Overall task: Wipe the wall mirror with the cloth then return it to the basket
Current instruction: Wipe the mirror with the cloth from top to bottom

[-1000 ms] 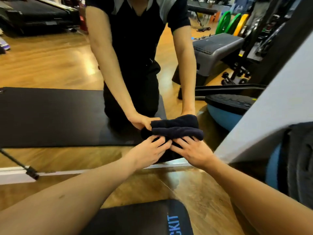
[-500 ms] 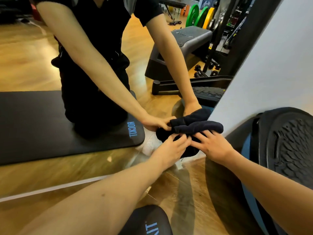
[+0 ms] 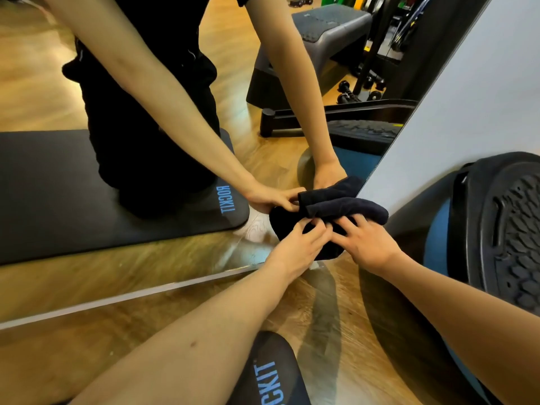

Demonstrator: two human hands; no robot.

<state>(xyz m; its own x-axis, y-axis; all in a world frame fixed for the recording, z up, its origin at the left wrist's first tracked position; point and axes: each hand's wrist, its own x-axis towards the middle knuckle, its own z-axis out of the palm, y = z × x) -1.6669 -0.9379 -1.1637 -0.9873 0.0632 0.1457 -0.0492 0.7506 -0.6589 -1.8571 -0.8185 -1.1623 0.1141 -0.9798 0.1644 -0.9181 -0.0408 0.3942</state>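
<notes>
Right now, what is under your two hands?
The dark cloth, pressed against the wall mirror by the left hand and right hand. The glass behind it is covered.

The lower part of the dark cloth (image 3: 347,209) lies under the fingers of the left hand (image 3: 298,249) and the right hand (image 3: 368,244), so its full outline cannot be told. The palms are pressed out of sight against it. Both forearms run off the frame — the left at 7 o'clock, the right at 4 o'clock. The black mat (image 3: 271,372) at 6 o'clock is cut by the bottom edge, its blue lettering only partly readable. The balance trainer (image 3: 496,229) at 3 o'clock is cropped by the right edge. In the mirror (image 3: 87,273), the reflected person is cut off at the top edge — and the rack gear at 1 o'clock is too small to tell.
</notes>
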